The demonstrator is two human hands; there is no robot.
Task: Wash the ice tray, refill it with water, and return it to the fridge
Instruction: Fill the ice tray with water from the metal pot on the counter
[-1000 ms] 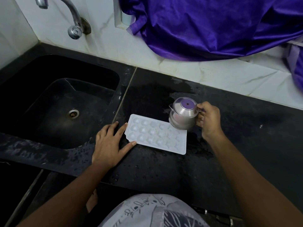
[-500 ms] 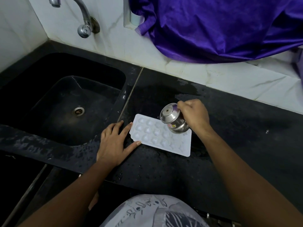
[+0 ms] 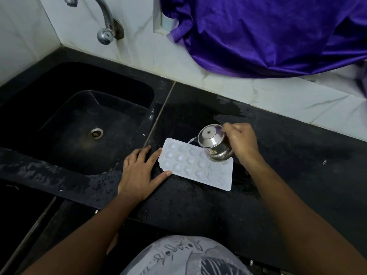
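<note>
Ice tray [image 3: 195, 165], white and with rows of round hollows, lies flat on the black tabletop [image 3: 198, 211], just to the right of the sink [image 3: 148, 124]. Its long side goes from far left to near right. Your left hand [image 3: 139, 172] lies flat on the tabletop at the left end of the tray. Its fingers [image 3: 154, 155] are straight and a little spread, released, and they grasp nothing. The tip of the forefinger touches the far left corner of the tray and the thumb touches the near left corner, so this end of the tray sits between them. Your right hand [image 3: 241, 143] holds a small steel jug [image 3: 212, 144] over the far right part of the tray. The fingers of this hand are clenched round the right side of the jug, and they hide the handle. The jug is tilted to the left, with its top turned toward you. A thin pale thread of water [image 3: 192, 140] goes from its lip down to the far edge of the tray. Whether the hollows hold water, you cannot tell from this view. The tabletop around the tray is wet, with many small drops. The sink is black and has a metal drain [image 3: 96, 133] in its bottom. A chrome tap [image 3: 105, 26] comes out of the white marble wall [image 3: 258, 92] on the far side of it. A purple cloth [image 3: 268, 32] hangs over the wall at the far right. A light printed garment [image 3: 184, 257] shows at the near edge.
</note>
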